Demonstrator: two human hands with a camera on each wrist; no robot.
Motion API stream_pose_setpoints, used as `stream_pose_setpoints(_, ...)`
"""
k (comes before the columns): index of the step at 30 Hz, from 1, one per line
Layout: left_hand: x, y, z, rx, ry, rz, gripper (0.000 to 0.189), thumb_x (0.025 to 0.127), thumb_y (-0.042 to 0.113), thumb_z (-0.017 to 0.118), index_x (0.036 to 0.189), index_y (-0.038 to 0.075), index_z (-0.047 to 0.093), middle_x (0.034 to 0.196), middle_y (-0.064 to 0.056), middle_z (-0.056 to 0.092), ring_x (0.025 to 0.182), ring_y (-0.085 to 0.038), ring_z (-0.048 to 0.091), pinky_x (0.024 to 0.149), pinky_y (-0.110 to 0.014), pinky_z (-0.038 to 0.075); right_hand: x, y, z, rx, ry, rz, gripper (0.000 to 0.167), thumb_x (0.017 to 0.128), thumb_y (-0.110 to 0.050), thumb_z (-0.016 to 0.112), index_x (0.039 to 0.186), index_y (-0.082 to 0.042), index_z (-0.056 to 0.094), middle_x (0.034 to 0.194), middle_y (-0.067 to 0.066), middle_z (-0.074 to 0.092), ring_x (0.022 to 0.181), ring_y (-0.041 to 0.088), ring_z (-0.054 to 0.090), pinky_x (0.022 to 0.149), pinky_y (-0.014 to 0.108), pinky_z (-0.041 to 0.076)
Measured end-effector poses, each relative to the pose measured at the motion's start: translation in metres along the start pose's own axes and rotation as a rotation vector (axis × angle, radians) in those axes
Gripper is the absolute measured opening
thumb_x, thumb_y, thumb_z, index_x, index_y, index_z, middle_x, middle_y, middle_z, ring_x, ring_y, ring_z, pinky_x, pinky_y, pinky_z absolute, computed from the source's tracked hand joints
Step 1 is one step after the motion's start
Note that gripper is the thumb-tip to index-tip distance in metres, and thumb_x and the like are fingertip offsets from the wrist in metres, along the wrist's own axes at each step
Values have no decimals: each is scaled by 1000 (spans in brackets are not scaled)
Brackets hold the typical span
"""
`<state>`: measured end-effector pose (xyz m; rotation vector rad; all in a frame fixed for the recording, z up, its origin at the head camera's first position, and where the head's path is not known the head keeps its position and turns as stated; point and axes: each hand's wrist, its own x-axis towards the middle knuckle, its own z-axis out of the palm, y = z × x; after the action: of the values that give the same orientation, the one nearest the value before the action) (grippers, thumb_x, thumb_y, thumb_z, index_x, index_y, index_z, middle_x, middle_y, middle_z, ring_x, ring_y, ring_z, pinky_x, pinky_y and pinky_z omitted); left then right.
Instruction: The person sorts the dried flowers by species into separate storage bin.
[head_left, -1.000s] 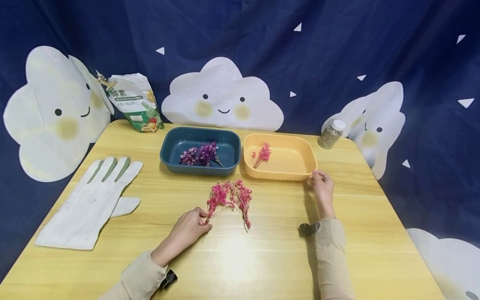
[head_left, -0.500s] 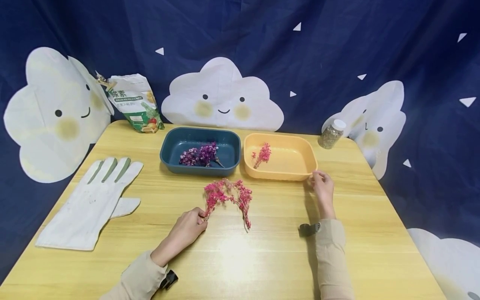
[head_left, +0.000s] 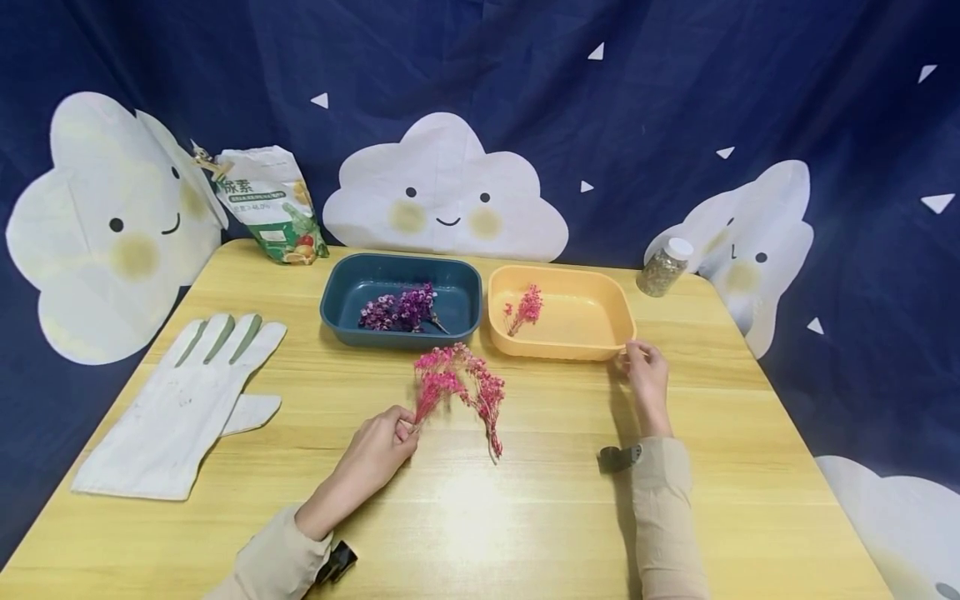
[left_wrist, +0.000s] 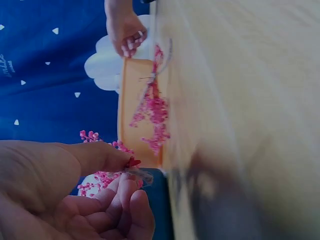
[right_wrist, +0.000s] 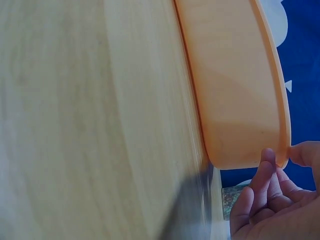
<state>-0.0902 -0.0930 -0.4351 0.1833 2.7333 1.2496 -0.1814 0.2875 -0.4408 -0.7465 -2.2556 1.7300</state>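
Note:
My left hand pinches the stems of a bunch of pink dried flowers between thumb and forefinger; the bunch is raised, its heads pointing away from me. In the left wrist view the thumb covers part of the stems. Just right of it, a second bunch of pink dried flowers lies on the table, the two overlapping in the head view. My right hand pinches the near right corner of the orange basin, thumb at the rim and fingertips against the outer wall. One pink sprig lies inside that basin.
Left of the orange basin stands a dark blue basin with purple dried flowers in it. White work gloves lie at the left. A fertilizer bag stands at the back left, a white-capped jar at the back right.
The left hand has lifted the pinched bunch of pink dried flowers from the table, its heads moving away from me toward the basins. The right hand stays at the basin corner.

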Motion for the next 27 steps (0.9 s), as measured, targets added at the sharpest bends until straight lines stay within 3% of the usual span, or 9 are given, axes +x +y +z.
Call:
stream_pose_setpoints(5,4,8,-3,-41,27,44,19,82,2,64,101,-2,63,73,-1,58,65,-10,57,60,-24,51,1,1,1,25,10,-12,34,99,-21,48,123,2,52,85,0,60,75,9,59,72,19,49)
stream_pose_setpoints(9,13,14,-2,-68,28,70,20,83,2,65,103,-4,63,75,-2,60,68,-12,59,63,-24,53,1,2,1,34,9,-18,33,99,-21,49,122,2,52,82,-2,60,74,8,59,71,19,48)
stream_pose_setpoints(19,50,33,11,-137,-28,146,20,86,1,65,105,-4,61,80,-7,63,72,-15,61,67,-25,54,-1,2,-1,34,15,-19,34,99,-23,49,123,2,52,80,-3,60,73,8,58,70,18,49)
stream_pose_setpoints(27,82,45,21,-134,-49,224,19,87,3,64,105,-2,61,86,-9,64,78,-18,61,74,-29,54,-1,2,1,30,22,-37,33,99,-21,49,121,2,53,80,-3,60,75,10,58,73,20,48)
